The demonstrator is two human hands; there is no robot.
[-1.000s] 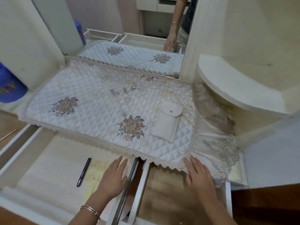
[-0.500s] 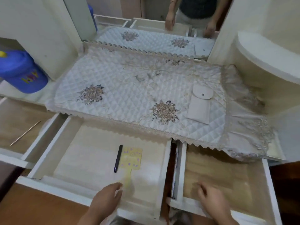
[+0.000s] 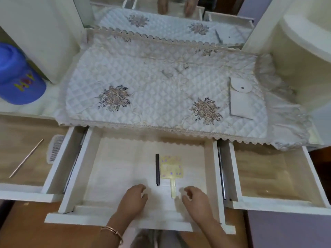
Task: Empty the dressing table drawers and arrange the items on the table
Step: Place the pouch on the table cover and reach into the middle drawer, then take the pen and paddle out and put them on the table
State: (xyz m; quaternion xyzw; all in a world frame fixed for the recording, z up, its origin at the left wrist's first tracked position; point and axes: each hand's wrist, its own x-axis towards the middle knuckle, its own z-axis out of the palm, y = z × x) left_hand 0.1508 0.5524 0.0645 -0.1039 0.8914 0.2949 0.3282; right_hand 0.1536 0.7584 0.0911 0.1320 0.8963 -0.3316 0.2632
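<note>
While my left hand (image 3: 133,199) and right hand (image 3: 194,201) hang loosely curled and empty over the middle drawer (image 3: 111,178), the black pen (image 3: 157,170) and yellow handled paddle (image 3: 170,170) lie just ahead, between them.

Left hand (image 3: 133,197), right hand (image 3: 196,200) — loosely curled, empty.

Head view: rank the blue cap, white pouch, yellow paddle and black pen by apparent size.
1. blue cap, though the frame edge cuts it off
2. white pouch
3. yellow paddle
4. black pen
</note>
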